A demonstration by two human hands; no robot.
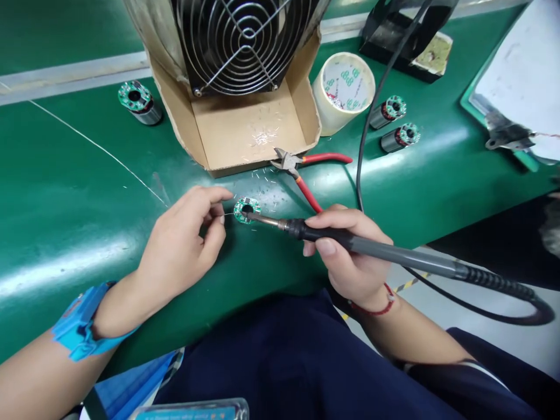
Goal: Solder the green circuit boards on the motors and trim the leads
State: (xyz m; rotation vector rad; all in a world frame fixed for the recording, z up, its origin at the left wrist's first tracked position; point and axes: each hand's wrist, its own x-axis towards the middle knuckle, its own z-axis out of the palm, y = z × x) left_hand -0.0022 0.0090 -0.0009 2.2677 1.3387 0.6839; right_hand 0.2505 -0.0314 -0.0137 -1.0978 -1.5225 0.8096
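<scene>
A round green circuit board (pixel 240 217) with a dark centre hole lies on the green table in front of the box. My right hand (pixel 354 248) grips a soldering iron (pixel 324 233), its metal tip touching or just over the board. To the left of the board, my left hand (pixel 188 239) pinches a thin solder wire (pixel 228 214) whose end reaches the board's left edge. The wire also runs from behind this hand toward the upper left. Red-handled cutters (pixel 289 162) lie open between the board and the box.
A cardboard box (pixel 258 166) with a fan (pixel 245 46) and wire clippings stands at the back. Near it are a tape roll (pixel 324 111), a motor (pixel 142 105) on the left, two motors (pixel 396 139) on the right, and a sponge holder (pixel 406 52). The iron's cable (pixel 365 128) crosses the table.
</scene>
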